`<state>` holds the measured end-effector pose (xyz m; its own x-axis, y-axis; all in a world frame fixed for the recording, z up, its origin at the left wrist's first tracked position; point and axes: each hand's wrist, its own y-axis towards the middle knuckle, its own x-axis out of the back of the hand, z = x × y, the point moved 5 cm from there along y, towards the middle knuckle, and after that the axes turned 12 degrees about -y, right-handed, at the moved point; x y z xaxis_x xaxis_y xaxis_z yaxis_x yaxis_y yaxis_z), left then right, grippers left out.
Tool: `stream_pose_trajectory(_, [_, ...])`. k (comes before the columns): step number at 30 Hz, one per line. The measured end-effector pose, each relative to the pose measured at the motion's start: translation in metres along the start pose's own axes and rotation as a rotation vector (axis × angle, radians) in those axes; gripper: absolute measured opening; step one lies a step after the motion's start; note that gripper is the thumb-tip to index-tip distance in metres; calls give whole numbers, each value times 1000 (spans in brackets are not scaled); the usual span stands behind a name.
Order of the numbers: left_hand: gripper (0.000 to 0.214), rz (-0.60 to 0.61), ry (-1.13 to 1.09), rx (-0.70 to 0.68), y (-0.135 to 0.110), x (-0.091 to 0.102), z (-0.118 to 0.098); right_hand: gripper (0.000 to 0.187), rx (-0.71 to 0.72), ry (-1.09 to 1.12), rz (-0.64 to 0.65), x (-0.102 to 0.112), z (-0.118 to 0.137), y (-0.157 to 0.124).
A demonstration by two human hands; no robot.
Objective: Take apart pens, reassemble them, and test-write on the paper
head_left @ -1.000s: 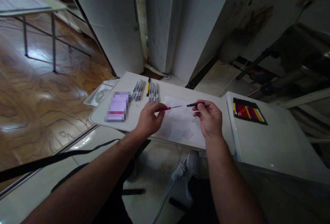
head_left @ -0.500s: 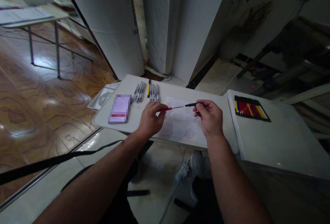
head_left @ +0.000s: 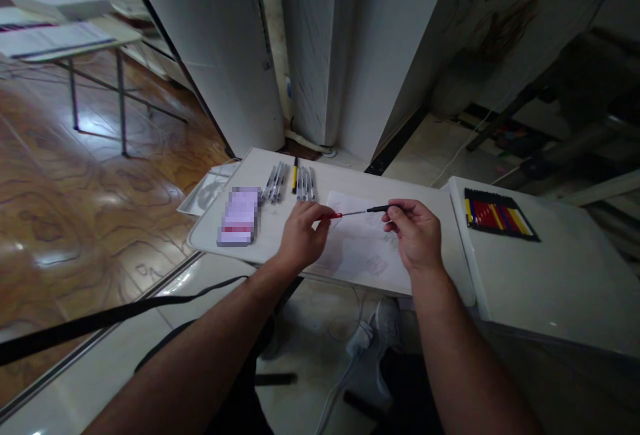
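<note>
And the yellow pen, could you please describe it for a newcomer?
Find the table under the left hand. Beyond that hand lie two groups of clear pens; the yellow pen lies between them, with a black far end, the only yellow one there.

A metal-legged table (head_left: 129, 36) bearing a white box (head_left: 57, 3) and papers (head_left: 57, 39) stands on glossy wood-patterned flooring (head_left: 45, 201) at upper left — a tall, pale, rounded unit (head_left: 220, 41) rises nearby, beside a grey-streaked column (head_left: 306, 55). Below, a white power strip (head_left: 359, 339) and its cable (head_left: 331, 391) lie on the light floor (head_left: 305, 338).
</note>
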<state>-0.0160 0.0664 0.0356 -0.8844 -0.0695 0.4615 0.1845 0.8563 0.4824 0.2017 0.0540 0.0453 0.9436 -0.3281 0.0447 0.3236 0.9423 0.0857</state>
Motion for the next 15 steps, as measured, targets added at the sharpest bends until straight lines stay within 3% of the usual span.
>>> stream_pose_trajectory(15, [17,10,2,19,-3,0,-2,16,-16,42,2,1,-1,-2])
